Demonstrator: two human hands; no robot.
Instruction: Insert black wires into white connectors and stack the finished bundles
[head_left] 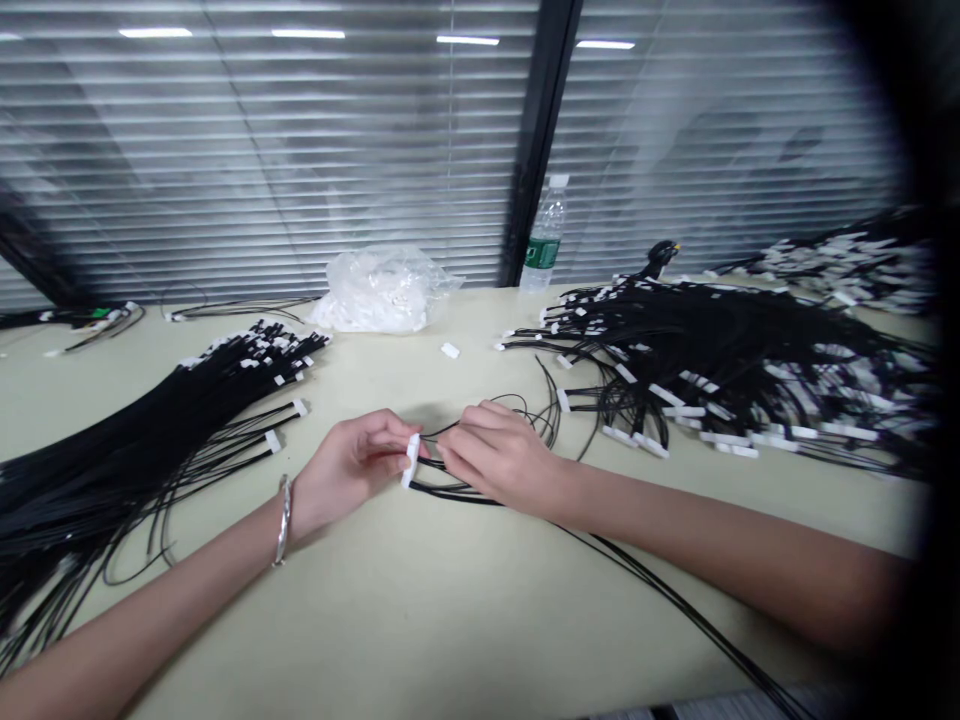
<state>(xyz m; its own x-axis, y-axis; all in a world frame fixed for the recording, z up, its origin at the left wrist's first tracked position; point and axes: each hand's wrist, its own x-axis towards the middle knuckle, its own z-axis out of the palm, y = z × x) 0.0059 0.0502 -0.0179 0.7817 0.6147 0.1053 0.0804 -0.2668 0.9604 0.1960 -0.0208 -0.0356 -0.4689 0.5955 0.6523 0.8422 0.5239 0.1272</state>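
Note:
Between the fingers of my left hand [360,460] is a white connector [410,461], held upright near the middle of the table. Several black wires [457,492] run out of its right side. My right hand [499,455] is closed just to the right of the connector, pinching the wires close to where they enter it; its fingertips are partly hidden. The wires pass beneath that hand, some looping behind it and others trailing down to the lower right table edge.
A large bundle of black cables [142,430] lies at left, and a wide pile of cables with white connectors [720,340] at right. Toward the back are a clear plastic bag [386,290], a water bottle [544,235] and a loose white connector [450,350]. Window blinds [262,150] stand behind.

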